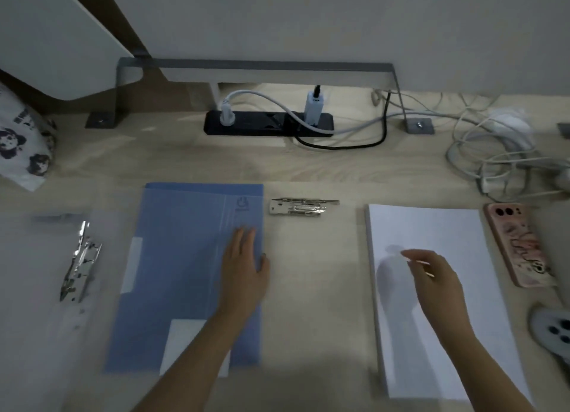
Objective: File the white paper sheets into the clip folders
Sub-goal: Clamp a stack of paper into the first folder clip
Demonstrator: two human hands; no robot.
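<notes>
Blue, and closed or nearly so, the folder [185, 257] lies left of centre in the frame. The left hand [243, 269] rests flat on its right edge, fingers straight and together, pressing the cover down. White shows at the folder's lower edge and along its left side, which reads as paper already inside, though how many sheets I cannot tell.

At the right of the frame sits the paper stack [431, 226], thick and squared up. The right hand [431, 276] hovers over its middle with fingers loosely bent and spread; it casts a shadow on the top sheet and grips nothing that I can see.

At the far left lies a clear folder [40, 288], its clip [81, 269] raised and nothing white under it. A second clip [303, 207] lies between the blue folder's top corner and the stack; whether it belongs to a cover I cannot tell.

My reading is that the task is early. One folder may be filled, most of the paper is unfiled, and the clear folder waits. The next sheets likely come off the stack under the right hand.

A phone [518, 245] lies just right of the stack. A power strip [268, 124] and loose cables [493, 152] run across the top of the desk [314, 288].
</notes>
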